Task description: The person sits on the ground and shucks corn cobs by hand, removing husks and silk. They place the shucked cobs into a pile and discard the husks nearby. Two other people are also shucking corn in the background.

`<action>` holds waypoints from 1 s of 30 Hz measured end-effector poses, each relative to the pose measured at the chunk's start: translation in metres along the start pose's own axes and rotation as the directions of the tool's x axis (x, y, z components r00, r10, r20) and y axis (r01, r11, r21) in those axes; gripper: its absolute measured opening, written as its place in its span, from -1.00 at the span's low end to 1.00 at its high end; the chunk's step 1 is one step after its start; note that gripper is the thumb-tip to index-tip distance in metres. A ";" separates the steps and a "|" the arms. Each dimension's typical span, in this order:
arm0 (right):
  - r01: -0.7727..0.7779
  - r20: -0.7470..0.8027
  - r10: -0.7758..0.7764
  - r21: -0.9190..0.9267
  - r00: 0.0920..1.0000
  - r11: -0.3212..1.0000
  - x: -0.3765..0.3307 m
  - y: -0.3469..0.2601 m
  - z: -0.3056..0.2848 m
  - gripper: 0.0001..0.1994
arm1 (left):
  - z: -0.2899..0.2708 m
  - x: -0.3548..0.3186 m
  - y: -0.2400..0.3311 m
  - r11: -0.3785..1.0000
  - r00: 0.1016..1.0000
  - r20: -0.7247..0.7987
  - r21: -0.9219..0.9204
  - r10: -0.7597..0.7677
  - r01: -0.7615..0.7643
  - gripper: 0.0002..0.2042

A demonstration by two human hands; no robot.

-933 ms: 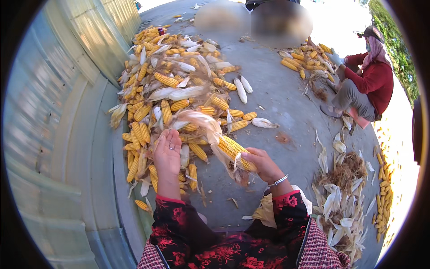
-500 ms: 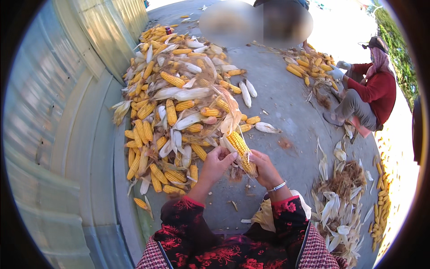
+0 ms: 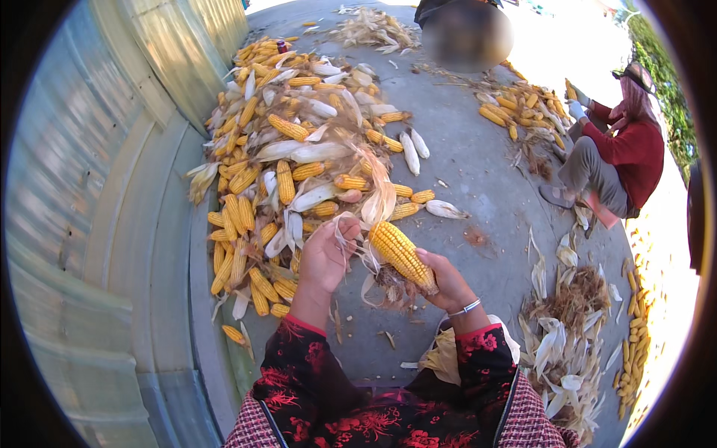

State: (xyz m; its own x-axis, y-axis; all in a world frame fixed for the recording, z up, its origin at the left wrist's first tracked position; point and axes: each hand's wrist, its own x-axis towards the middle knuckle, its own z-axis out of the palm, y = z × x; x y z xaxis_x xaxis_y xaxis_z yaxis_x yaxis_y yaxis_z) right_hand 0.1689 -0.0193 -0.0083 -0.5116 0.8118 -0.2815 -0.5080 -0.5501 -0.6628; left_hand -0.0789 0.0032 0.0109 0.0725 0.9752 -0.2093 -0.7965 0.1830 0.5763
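Observation:
An ear of corn (image 3: 403, 256) with bare yellow kernels lies slantwise in my right hand (image 3: 442, 282), whose fingers grip its lower end. My left hand (image 3: 326, 255) is to the left of the ear and apart from it, its fingers curled around thin strips of corn husk (image 3: 348, 237). Just beyond the ear a long pale husk (image 3: 379, 196) trails over the edge of the corn pile (image 3: 299, 173). Brown silk and loose strips hang under the ear, between my hands.
Corrugated panels (image 3: 82, 194) form a wall along the left. At the right, a person in red (image 3: 624, 145) crouches by a smaller corn heap (image 3: 523, 108); another person (image 3: 463, 37) is at the top. Stripped husks (image 3: 564, 366) lie at lower right, beside a row of cobs (image 3: 635, 347).
My left hand has moved left, off the ear, pulling husk strips away, so more kernels show. The ear stays in my right hand. The crouching person now holds up a cob.

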 end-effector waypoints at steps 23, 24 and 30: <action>0.118 -0.055 -0.129 -0.173 0.990 0.978 -0.006 -0.003 0.012 -0.58 | 0.010 -0.018 -0.078 0.976 0.996 0.014 0.200 -0.088 0.084 -0.75; 0.111 -0.065 -0.124 -0.172 0.990 0.979 -0.007 -0.004 0.015 -0.59 | 0.013 -0.018 -0.077 0.988 0.996 0.022 0.131 -0.089 0.085 -0.75; 0.135 0.006 -0.137 -0.213 0.991 0.968 -0.009 0.000 0.012 -0.57 | 0.022 -0.024 -0.064 0.989 0.959 0.244 0.009 -0.145 0.148 -0.67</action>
State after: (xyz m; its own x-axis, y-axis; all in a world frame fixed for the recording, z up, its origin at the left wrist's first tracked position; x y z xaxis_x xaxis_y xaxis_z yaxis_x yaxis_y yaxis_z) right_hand 0.1650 -0.0289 0.0024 -0.4413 0.8783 -0.1839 -0.4130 -0.3808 -0.8273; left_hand -0.0165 -0.0297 -0.0037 0.3319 0.9389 -0.0917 -0.7715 0.3261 0.5464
